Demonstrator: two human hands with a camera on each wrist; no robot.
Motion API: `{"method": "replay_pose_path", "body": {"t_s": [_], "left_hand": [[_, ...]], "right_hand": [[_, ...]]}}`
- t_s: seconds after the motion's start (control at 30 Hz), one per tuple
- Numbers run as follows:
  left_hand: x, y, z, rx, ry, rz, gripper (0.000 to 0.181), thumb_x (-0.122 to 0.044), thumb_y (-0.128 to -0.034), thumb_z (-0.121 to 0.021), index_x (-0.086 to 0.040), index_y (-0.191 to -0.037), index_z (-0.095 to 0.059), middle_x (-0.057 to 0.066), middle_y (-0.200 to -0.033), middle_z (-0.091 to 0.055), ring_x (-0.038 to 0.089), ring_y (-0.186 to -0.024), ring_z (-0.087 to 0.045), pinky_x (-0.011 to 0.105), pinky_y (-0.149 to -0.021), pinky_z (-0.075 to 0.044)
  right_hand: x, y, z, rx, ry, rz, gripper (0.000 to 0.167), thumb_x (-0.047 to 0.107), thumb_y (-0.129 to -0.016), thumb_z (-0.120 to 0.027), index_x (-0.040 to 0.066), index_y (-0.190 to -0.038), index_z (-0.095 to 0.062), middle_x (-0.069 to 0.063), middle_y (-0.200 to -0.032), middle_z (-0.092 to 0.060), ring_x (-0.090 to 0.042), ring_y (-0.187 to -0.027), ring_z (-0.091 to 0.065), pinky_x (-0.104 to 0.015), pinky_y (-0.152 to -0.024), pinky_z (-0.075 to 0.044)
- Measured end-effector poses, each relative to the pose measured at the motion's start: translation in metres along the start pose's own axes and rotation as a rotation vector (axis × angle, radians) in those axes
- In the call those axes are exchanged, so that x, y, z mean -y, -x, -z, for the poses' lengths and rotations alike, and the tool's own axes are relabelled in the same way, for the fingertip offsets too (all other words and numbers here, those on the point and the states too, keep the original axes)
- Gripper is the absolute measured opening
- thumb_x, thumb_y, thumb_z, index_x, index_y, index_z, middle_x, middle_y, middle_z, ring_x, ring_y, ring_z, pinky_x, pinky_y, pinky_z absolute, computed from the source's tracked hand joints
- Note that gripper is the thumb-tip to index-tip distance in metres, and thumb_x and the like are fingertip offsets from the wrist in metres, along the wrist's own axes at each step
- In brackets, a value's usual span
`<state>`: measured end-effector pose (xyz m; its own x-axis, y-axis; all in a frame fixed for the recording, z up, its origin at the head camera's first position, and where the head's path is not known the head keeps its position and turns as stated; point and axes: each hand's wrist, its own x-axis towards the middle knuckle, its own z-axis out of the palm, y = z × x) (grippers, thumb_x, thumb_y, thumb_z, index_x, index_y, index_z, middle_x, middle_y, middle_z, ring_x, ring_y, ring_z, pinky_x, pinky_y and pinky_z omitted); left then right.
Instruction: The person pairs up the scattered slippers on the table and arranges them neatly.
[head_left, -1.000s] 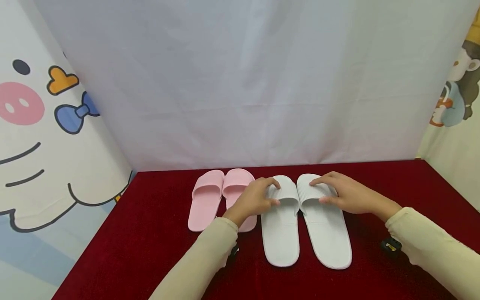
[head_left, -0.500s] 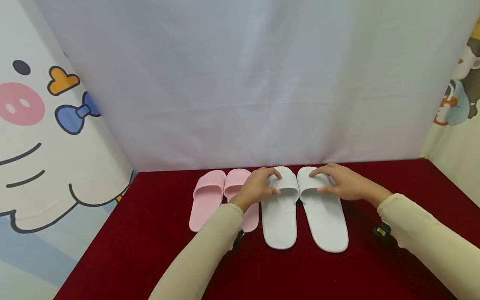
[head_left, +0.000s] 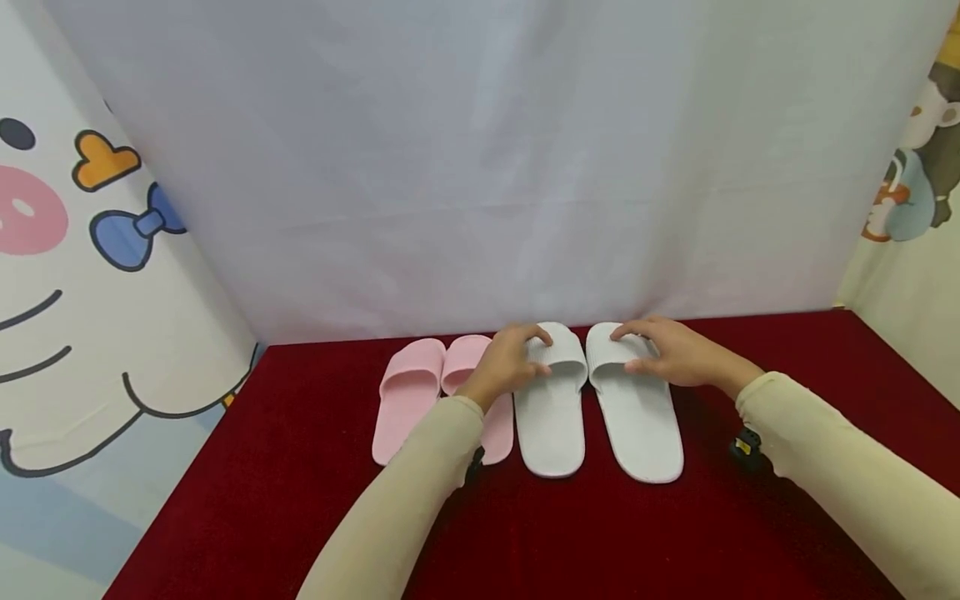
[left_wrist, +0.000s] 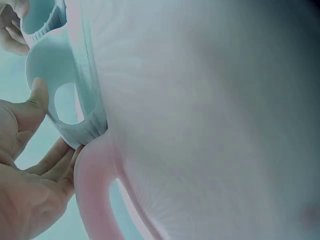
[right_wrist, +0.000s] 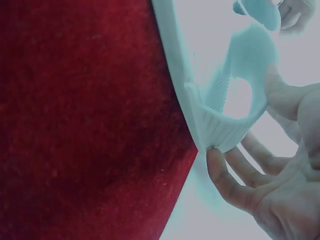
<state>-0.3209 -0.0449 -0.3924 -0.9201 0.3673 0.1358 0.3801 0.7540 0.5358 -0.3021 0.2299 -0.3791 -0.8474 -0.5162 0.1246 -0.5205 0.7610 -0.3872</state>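
Two white slippers lie side by side on the red cloth, toes toward the back. My left hand (head_left: pixel 506 362) grips the strap of the left white slipper (head_left: pixel 551 429), its thumb at the strap's rear edge and its fingers toward the front. In the same way, my right hand (head_left: pixel 678 354) holds the strap of the right white slipper (head_left: pixel 645 433). The right wrist view shows that thumb and the fingers (right_wrist: pixel 225 180) on either side of the strap. Left of them are a pink slipper (head_left: pixel 408 408) and a second pink slipper (head_left: pixel 498 429), partly hidden by my left hand and forearm.
Red cloth (head_left: pixel 600 542) covers the table. A white curtain (head_left: pixel 480 167) hangs along its back edge, close to the slippers' toes. Printed cartoon panels stand at the left (head_left: pixel 75 333) and right (head_left: pixel 911 192).
Both white slippers have slid away from me toward the table's back edge, my hands moving with them. They now sit roughly level with the pink pair, which has stayed in place.
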Motion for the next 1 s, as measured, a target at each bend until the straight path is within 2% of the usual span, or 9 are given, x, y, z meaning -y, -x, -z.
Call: {"method": "replay_pose_path", "body": {"t_s": [0.17, 0.37, 0.63, 0.83, 1.0], "left_hand": [[-0.002, -0.001, -0.002, 0.006, -0.002, -0.016, 0.036, -0.016, -0.0809, -0.083, -0.014, -0.114, -0.069, 0.010, -0.129, -0.065, 0.026, -0.124, -0.056, 0.040, -0.107, -0.044], [-0.001, 0.001, -0.006, 0.003, 0.001, 0.002, 0.036, -0.018, -0.0823, -0.082, -0.014, -0.116, -0.069, 0.010, -0.128, -0.065, 0.026, -0.121, -0.058, 0.040, -0.105, -0.045], [0.003, 0.006, -0.006, 0.001, 0.011, -0.017, 0.037, -0.019, -0.0851, -0.079, -0.014, -0.120, -0.068, 0.015, -0.130, -0.062, 0.029, -0.123, -0.058, 0.042, -0.107, -0.044], [0.006, 0.011, -0.003, 0.010, -0.008, -0.030, 0.036, -0.020, -0.0896, -0.074, -0.011, -0.123, -0.066, 0.017, -0.130, -0.062, 0.030, -0.124, -0.059, 0.043, -0.107, -0.044], [0.008, 0.025, 0.004, 0.009, 0.022, -0.021, 0.036, -0.021, -0.0928, -0.070, -0.009, -0.126, -0.064, 0.017, -0.138, -0.058, 0.030, -0.131, -0.054, 0.044, -0.111, -0.042]], "right_hand": [[-0.002, 0.000, 0.000, 0.012, -0.026, -0.029, 0.040, 0.017, -0.090, -0.072, 0.011, -0.128, -0.062, -0.019, -0.126, -0.061, -0.036, -0.118, -0.056, -0.052, -0.098, -0.043], [-0.002, -0.002, -0.004, 0.008, -0.041, -0.024, 0.040, 0.017, -0.091, -0.072, 0.010, -0.129, -0.061, -0.022, -0.127, -0.060, -0.038, -0.119, -0.055, -0.053, -0.099, -0.043], [-0.004, -0.003, -0.009, 0.032, -0.084, -0.036, 0.039, 0.017, -0.093, -0.070, 0.014, -0.131, -0.061, -0.021, -0.120, -0.056, -0.032, -0.108, -0.054, -0.046, -0.091, -0.043], [-0.005, -0.002, -0.013, 0.047, -0.111, -0.017, 0.040, 0.017, -0.096, -0.065, 0.014, -0.136, -0.059, -0.023, -0.133, -0.054, -0.038, -0.122, -0.050, -0.054, -0.099, -0.042], [-0.005, 0.007, -0.015, 0.039, -0.104, -0.016, 0.053, 0.027, -0.098, -0.063, 0.007, -0.145, -0.048, -0.027, -0.146, -0.043, -0.044, -0.136, -0.039, -0.062, -0.108, -0.035]]}}
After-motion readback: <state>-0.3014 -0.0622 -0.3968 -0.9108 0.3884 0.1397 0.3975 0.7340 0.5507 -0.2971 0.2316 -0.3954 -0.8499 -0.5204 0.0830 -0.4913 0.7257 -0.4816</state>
